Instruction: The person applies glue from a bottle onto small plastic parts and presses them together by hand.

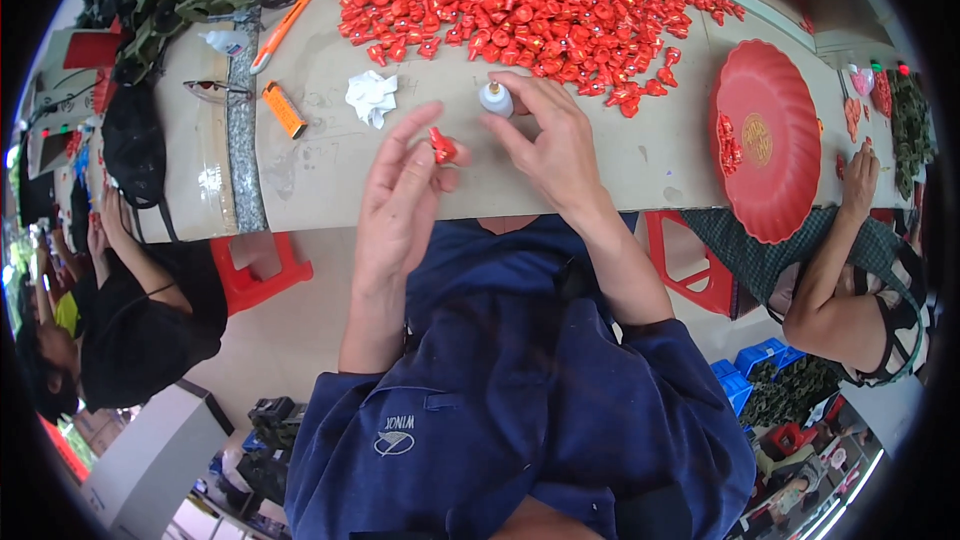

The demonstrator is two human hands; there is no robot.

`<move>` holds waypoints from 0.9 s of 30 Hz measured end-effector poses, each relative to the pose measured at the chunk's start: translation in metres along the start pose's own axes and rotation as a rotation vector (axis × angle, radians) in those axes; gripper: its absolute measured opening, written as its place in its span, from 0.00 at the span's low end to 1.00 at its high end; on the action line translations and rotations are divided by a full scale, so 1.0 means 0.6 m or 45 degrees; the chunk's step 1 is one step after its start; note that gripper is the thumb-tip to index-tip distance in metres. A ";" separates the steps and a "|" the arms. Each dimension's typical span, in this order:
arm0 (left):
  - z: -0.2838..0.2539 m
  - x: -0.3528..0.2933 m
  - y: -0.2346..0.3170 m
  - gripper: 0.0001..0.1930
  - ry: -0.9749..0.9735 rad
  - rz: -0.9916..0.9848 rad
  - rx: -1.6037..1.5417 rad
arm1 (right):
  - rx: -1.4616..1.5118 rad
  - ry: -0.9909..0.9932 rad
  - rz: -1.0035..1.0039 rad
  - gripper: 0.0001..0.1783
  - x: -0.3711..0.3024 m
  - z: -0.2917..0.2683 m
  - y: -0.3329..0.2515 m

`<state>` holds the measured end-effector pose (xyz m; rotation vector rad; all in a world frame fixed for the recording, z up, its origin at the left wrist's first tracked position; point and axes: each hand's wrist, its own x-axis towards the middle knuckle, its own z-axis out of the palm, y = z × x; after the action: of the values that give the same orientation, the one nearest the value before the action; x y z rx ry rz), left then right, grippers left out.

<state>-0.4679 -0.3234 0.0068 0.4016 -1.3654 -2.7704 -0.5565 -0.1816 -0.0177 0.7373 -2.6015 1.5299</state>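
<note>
My left hand is closed in a pinch on a small red plastic part, held just above the near edge of the table. To its right, my right hand has its thumb and index finger around a small white squeeze bottle with a narrow brownish tip. The bottle's tip points up and away from the red part, with a gap between them. A large heap of similar red parts spreads over the far side of the table. Left of my hands lies a crumpled white tissue.
An orange box cutter, an orange-and-black small box and another white bottle lie at left. A red scalloped tray with a few red parts stands at right. People sit on both sides; red stools are below.
</note>
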 end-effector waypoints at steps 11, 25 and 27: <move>-0.006 -0.011 -0.047 0.13 -0.180 -0.285 -0.448 | 0.506 0.105 0.096 0.16 -0.074 -0.081 -0.038; 0.007 -0.012 -0.074 0.12 -0.262 -0.479 -0.812 | 0.519 -0.003 0.019 0.19 -0.104 -0.116 -0.031; 0.008 -0.013 -0.076 0.12 -0.257 -0.473 -0.799 | 0.524 -0.007 0.065 0.17 -0.107 -0.114 -0.028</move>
<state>-0.4572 -0.2909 -0.0243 0.3756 -0.3933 -3.4048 -0.5066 -0.1075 0.0144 0.6993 -2.3464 2.1126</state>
